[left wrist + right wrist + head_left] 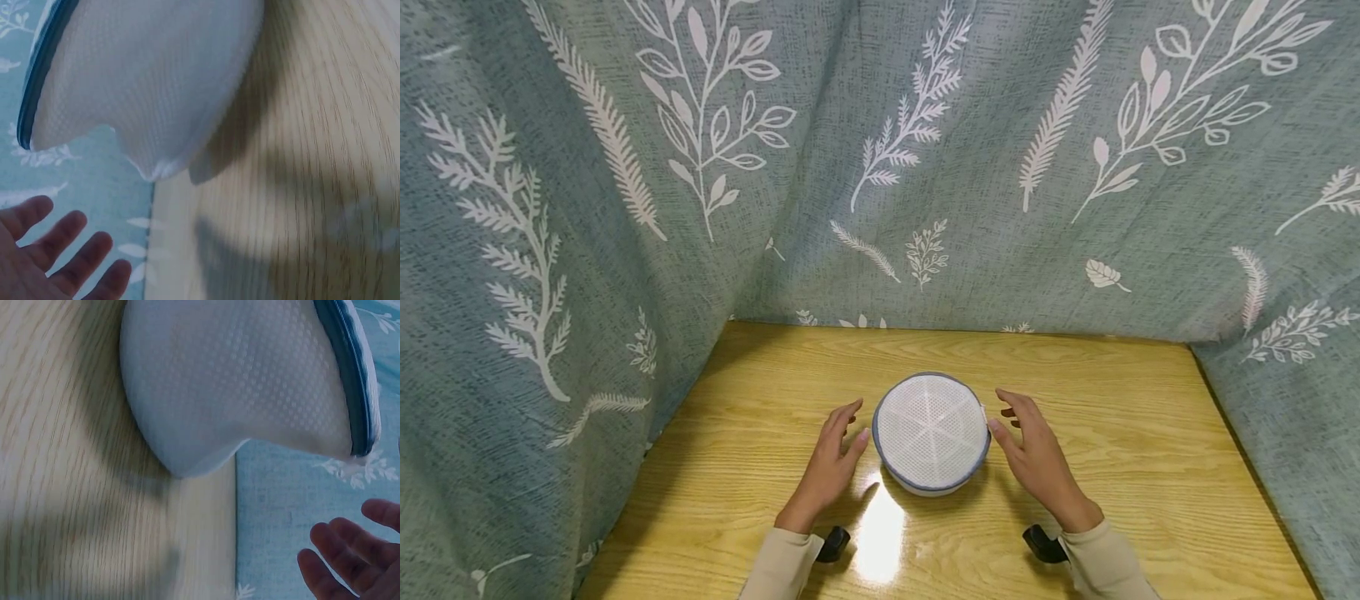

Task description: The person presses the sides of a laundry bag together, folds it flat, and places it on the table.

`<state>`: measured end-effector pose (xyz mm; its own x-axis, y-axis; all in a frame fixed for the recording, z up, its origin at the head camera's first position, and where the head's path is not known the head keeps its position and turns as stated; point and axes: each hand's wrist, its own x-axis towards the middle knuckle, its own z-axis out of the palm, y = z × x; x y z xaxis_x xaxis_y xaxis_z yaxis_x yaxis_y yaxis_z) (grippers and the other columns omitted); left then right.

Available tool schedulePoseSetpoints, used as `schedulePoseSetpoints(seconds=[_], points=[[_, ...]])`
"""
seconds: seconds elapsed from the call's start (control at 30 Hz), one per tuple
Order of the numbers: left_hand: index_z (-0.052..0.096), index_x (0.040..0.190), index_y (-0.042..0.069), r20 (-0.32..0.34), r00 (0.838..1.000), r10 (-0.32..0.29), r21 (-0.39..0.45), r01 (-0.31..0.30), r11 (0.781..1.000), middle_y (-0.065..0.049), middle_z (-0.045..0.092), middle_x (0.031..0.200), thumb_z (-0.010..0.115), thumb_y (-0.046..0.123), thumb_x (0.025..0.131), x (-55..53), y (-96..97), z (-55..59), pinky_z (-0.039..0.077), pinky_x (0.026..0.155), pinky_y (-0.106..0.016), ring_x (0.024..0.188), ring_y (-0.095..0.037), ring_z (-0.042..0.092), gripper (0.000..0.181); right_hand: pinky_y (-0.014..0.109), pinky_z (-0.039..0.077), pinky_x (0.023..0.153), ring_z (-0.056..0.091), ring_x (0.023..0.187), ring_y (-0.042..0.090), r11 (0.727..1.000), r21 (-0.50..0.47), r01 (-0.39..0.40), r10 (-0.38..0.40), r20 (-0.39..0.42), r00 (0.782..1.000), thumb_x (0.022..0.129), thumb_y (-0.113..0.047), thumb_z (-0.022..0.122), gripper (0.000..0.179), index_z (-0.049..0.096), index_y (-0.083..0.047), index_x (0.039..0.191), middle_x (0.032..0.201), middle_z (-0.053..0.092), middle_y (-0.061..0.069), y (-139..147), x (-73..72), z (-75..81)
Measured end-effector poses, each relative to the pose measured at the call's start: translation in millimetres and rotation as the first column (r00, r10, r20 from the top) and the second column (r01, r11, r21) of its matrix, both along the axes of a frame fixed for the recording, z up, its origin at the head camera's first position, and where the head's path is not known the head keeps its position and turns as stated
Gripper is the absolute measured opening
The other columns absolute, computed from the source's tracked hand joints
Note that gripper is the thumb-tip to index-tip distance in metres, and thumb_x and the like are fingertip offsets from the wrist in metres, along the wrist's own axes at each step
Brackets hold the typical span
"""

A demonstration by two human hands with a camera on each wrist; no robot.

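Observation:
A round white mesh laundry bag (931,429) with a blue zipped rim stands on the wooden table, its top crossed by pale seams. Its soft side wall (156,75) bulges and dents in the left wrist view. To the left of it is my left hand (830,462), fingers relaxed and spread, thumb pointing at the rim. My right hand (1037,458) mirrors it on the right, its thumb tip right at the rim near a small white tab. In both wrist views the fingers (344,550) are apart from the bag and hold nothing.
The wooden table (760,375) reaches back to a blue-green curtain (970,167) with white leaf prints, which also hangs along both sides. Light glares on the tabletop in front of the bag. A black wrist device (833,544) sits by the left cuff, another (1043,543) by the right.

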<state>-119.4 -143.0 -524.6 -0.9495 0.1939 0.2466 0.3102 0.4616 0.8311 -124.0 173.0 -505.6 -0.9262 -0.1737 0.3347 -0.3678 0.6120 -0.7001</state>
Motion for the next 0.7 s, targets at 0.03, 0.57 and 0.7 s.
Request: schedulePoseSetpoints(seconds=[0.03,0.57,0.7], points=[[0.036,0.142,0.018,-0.001,1.000,-0.005,0.018,0.005,1.000,-0.008,0.040,0.138,0.048,0.027,0.098,-0.4,0.9,-0.4,0.039,0.093,-0.054,0.120,-0.032,0.041,0.046,0.047,0.048,0.083,0.052,0.107,0.023,1.000,-0.006,-0.003,0.003,-0.001,1.000,0.096,-0.028,0.052,0.047,0.040,-0.015,0.139,0.130,0.046,0.008,-0.9,-0.1,-0.1],[0.050,0.129,0.002,0.094,0.995,0.014,0.218,-0.035,0.975,-0.016,0.052,0.116,0.058,0.009,0.092,10.9,23.2,36.9,0.047,0.076,-0.037,0.095,-0.030,0.052,0.038,0.044,0.052,0.075,0.059,0.094,0.027,0.983,-0.182,-0.023,0.029,0.029,0.999,0.091,-0.004,0.058,0.040,0.049,-0.002,0.129,0.117,0.054,0.019,-24.5,15.7,36.2],[0.051,0.128,0.002,0.138,0.990,0.012,0.255,-0.047,0.966,-0.015,0.052,0.116,0.059,0.010,0.092,12.5,25.7,39.3,0.048,0.076,-0.038,0.093,-0.029,0.052,0.038,0.045,0.052,0.075,0.059,0.093,0.026,0.979,-0.201,-0.015,0.025,0.048,0.999,0.090,-0.004,0.059,0.039,0.050,-0.003,0.129,0.117,0.054,0.019,-26.0,16.1,36.6]])
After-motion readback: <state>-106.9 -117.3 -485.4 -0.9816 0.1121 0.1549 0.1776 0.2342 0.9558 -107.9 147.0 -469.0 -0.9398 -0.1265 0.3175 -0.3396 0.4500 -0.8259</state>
